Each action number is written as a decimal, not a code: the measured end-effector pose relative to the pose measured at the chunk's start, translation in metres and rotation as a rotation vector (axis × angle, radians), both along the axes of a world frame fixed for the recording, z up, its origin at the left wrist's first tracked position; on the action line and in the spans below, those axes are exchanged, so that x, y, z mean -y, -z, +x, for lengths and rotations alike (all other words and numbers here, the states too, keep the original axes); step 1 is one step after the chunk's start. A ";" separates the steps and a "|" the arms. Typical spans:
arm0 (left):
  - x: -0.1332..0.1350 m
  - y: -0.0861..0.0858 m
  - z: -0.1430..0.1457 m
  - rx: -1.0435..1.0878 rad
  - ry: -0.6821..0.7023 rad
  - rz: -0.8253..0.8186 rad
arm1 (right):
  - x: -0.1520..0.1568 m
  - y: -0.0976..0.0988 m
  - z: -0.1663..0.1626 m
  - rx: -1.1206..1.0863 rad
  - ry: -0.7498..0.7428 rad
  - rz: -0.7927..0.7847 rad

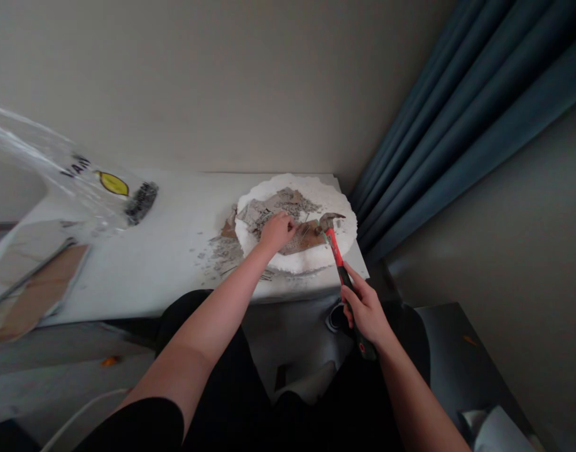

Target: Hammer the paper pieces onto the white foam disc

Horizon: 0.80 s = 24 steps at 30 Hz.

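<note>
Head view: my right hand [362,309] is closed round the dark grip of the hammer [335,248], its head low over the right end of the slab [310,237]; whether it touches, I can't tell. My left hand [277,231] has its fingers curled in at the slab's other end. I can't tell if they pinch anything.

The slab lies on the white mat [348,233], on the side nearer me, at the right end of the table [137,270]. I'd judge the work as partway through: plenty is broken up already, with rubble [288,199] heaped behind my left hand and crumbs [224,251] strewn off the mat's left edge. What seems left is the slab, which keeps a broad, flat piece, and some larger flakes within the rubble.

The slab looks thin and brown, with grey, gritty patches toward my left hand and rough edges. Its surface reads as dry and brittle to me, though that's a guess. The rubble is greyer, a mix of flat flakes and fine grit.
</note>
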<state>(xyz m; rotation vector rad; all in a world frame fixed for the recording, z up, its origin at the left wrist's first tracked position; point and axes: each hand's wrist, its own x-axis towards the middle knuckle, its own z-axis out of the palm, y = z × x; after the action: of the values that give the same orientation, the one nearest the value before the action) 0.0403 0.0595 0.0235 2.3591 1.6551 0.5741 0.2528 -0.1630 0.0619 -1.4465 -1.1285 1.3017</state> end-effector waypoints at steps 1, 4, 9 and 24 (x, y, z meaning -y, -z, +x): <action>0.003 0.000 0.000 -0.027 0.006 0.002 | 0.000 0.001 -0.001 -0.001 -0.006 -0.003; 0.009 0.001 0.001 -0.051 0.017 0.036 | 0.001 0.003 -0.001 0.001 -0.015 -0.005; 0.013 0.004 0.004 -0.075 0.075 0.021 | 0.001 0.005 -0.001 0.007 -0.013 -0.005; 0.020 -0.009 -0.010 0.117 0.192 -0.041 | 0.001 0.003 -0.001 0.018 -0.027 -0.006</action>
<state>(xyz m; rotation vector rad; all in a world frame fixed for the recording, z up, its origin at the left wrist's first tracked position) 0.0303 0.0400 0.0328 2.3711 1.3607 0.6214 0.2520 -0.1640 0.0587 -1.4547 -1.1610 1.3140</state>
